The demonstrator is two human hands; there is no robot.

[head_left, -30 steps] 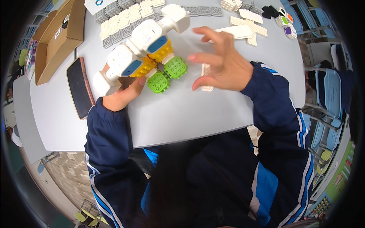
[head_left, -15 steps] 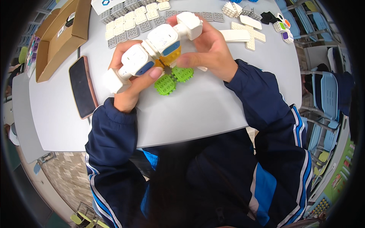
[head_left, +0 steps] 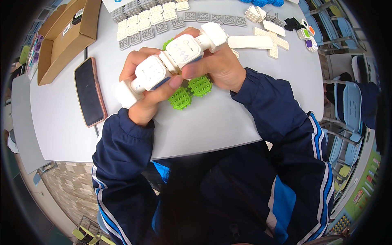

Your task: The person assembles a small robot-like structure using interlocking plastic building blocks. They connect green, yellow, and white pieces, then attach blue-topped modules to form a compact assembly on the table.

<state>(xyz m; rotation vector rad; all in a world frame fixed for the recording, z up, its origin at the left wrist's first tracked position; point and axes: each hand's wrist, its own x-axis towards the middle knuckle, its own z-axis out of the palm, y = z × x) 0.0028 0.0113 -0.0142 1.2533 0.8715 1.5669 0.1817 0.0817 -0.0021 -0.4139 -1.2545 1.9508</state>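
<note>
Between both hands I hold an assembly of white building-block modules (head_left: 183, 50), raised over the table and slanting up to the right. My left hand (head_left: 149, 98) wraps its lower left part, thumb pressed on the front edge. My right hand (head_left: 220, 67) grips the upper right part, its thumb at the middle joint. Green studded blocks (head_left: 180, 98) stick out below the white modules, and a bit of green shows behind them. A white rounded end piece (head_left: 128, 94) sits at the left end and another (head_left: 214, 36) at the right. Fingers behind the assembly are partly hidden.
Rows of grey and cream studded bricks (head_left: 162, 27) lie at the back. White flat beams (head_left: 250, 42) and cream plates (head_left: 278, 45) lie at the right, near small cubes (head_left: 307, 36). A phone (head_left: 90, 92) and an open cardboard box (head_left: 65, 41) are at left.
The assembly has tilted so its top faces now show more and the blue and yellow parts less. My right thumb has moved onto the middle joint.
</note>
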